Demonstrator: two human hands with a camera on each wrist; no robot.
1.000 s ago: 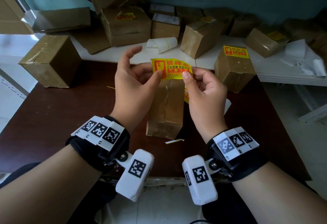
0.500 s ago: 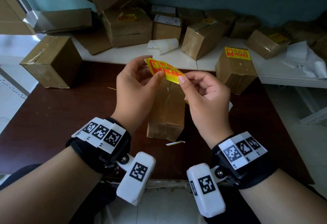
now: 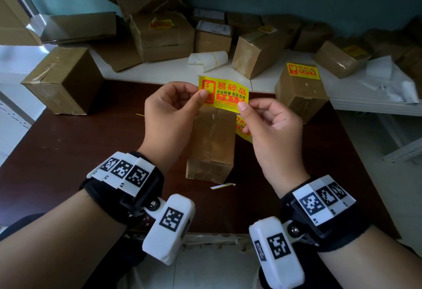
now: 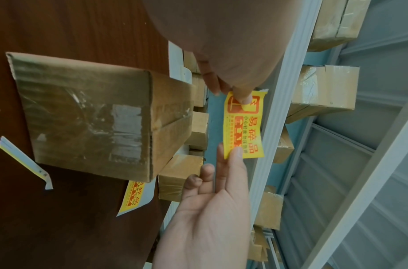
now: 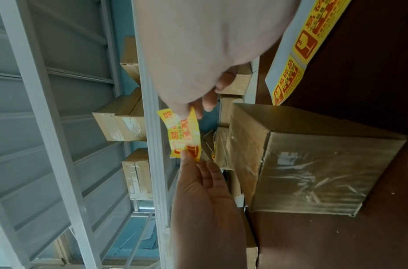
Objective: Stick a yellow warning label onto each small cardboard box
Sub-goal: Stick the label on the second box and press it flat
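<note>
The label (image 3: pixel 225 93) is held in the air, print side up, directly above the far end of the box (image 3: pixel 211 142) that stands on the counter (image 3: pixel 68 156). The left hand (image 3: pixel 170 115) pinches the label's left end between thumb and forefinger; the right hand (image 3: pixel 271 126) pinches its lower right corner the same way. The label is apart from the box, and no yellow shows on the top face of this box.

Step in hand, as judged: the peeled label is being positioned for application. The next move calls for lowering it flat onto the top face, setting one edge down first, then pressing across to the other edge (this limits creases and trapped air). The sticky side may catch on the fingertips, so release one end at a time.

A strip of further labels (image 3: pixel 243 129) lies just right of the box, partly hidden by the right hand. One box with a label already on (image 3: pixel 301 92) stands farther right.
</note>
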